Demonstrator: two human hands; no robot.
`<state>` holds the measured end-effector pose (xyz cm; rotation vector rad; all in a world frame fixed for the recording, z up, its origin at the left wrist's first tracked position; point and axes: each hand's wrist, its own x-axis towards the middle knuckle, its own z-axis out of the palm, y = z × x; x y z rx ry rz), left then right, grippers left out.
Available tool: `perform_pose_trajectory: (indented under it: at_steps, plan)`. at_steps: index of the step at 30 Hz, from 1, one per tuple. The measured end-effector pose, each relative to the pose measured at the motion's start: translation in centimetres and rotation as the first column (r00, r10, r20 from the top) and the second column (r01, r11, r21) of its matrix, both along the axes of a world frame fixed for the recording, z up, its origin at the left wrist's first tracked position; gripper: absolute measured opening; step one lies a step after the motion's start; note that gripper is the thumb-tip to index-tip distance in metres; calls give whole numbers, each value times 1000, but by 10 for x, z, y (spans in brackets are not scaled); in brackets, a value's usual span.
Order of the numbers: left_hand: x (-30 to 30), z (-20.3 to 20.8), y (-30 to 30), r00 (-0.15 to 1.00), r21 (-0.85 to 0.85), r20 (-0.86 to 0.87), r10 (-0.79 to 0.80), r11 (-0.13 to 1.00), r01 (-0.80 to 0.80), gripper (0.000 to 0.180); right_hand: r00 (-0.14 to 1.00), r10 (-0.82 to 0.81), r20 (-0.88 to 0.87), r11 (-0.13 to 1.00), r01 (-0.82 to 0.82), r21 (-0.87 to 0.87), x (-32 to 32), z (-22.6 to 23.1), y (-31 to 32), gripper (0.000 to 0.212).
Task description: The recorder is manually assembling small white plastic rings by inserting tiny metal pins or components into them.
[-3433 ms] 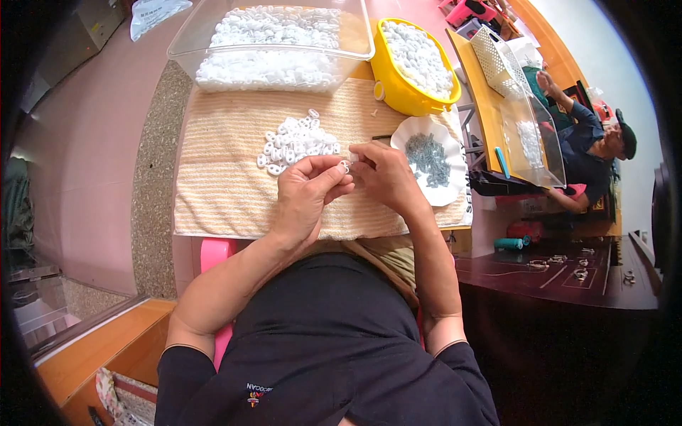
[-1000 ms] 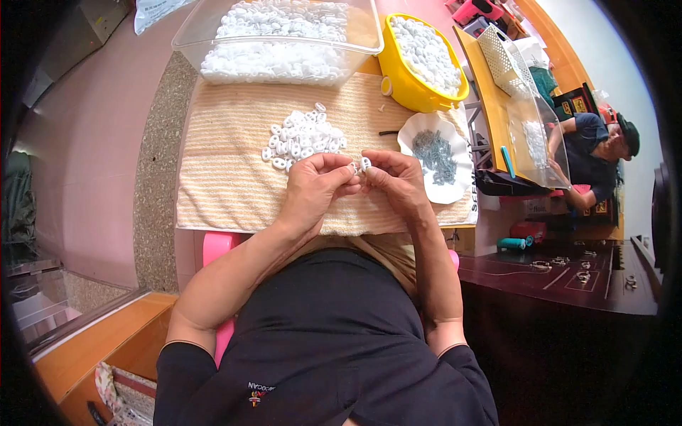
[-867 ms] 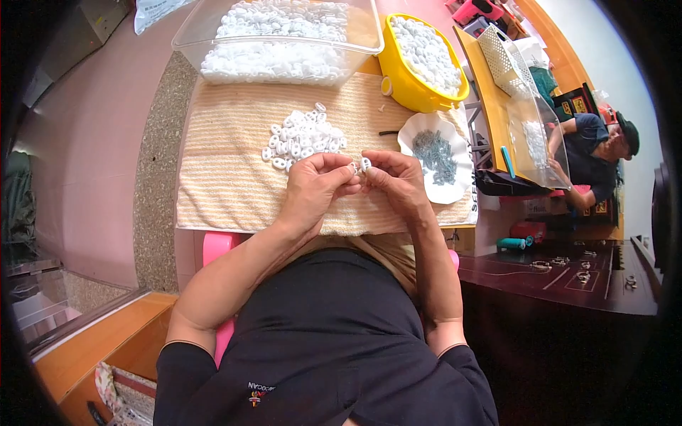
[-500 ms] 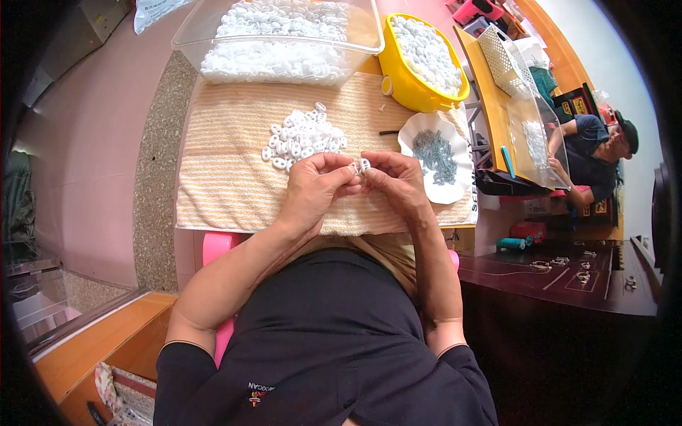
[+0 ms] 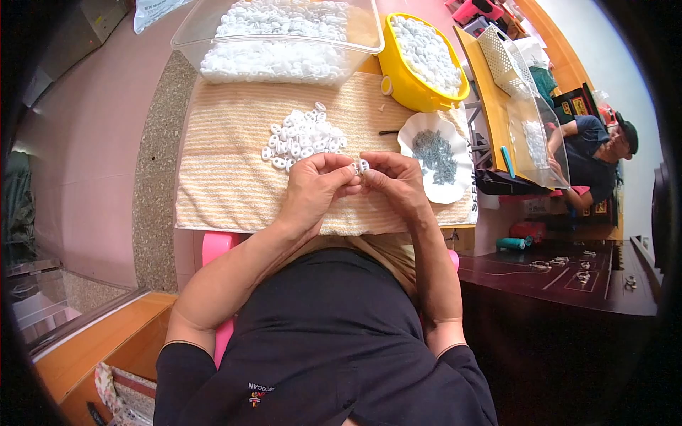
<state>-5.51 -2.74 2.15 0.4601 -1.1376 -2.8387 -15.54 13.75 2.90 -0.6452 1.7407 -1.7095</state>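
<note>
Over the near part of the striped towel (image 5: 234, 177), both hands meet fingertip to fingertip. My right hand (image 5: 400, 183) is closed in a pinch on a small white oval plastic piece (image 5: 364, 165) with dark openings. My left hand (image 5: 316, 186) is closed too, its thumb and forefinger pinching a bit of white against that piece; its shape is mostly hidden by the fingers. Just beyond my left hand lies a pile of similar white oval pieces (image 5: 302, 135). To the right of my right hand, a white scalloped dish (image 5: 460, 181) holds many small grey parts (image 5: 435, 156), too fine to make out.
A clear plastic bin (image 5: 277, 77) full of white pieces stands at the far edge. Beside it is a yellow tub (image 5: 403, 89), also full. A thin black stick (image 5: 388, 133) lies near the dish. At right, a co-worker (image 5: 604, 156) sits at another table (image 5: 490, 78).
My hands stay in the same place; the white piece between my fingertips has turned very slightly. The co-worker's hands have shifted a little.
</note>
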Motion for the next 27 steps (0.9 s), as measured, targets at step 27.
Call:
perform_pose_trajectory:
  at_steps: [27]
  plan:
    - [0,1,1,999,-7,-1,-34,999,34,14,1000,-9,1,1000,9,15,5,7,-2,27]
